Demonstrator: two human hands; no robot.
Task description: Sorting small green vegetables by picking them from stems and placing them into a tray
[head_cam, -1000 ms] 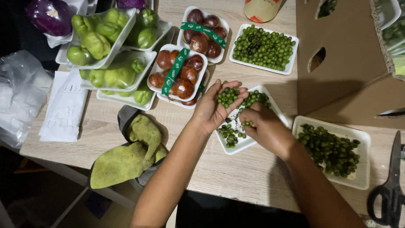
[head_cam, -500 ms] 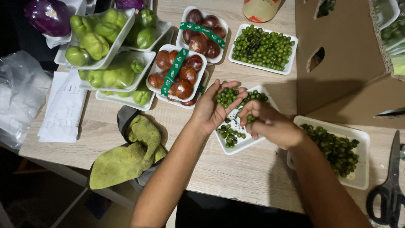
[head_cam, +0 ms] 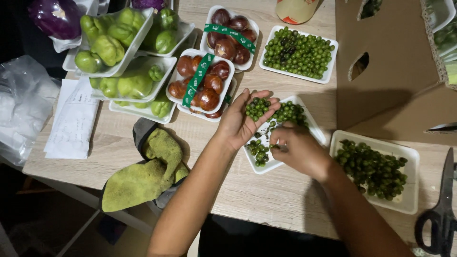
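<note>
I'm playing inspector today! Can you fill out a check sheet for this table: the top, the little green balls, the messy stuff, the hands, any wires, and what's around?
Surface: pale wooden table, partly bare near the front edge.
Job's things: small green berries heaped in the palm; white tray under both hands, part filled.
Clutter: two fuller berry trays; brown round fruit with green bands; green gourds; green cloth; paper slips; scissors.
Grippers: left hand cupped, holding berries; right hand picking in the tray.
Cables: nothing seen.
Surroundings: cardboard box; plastic bag; dark floor.
</note>
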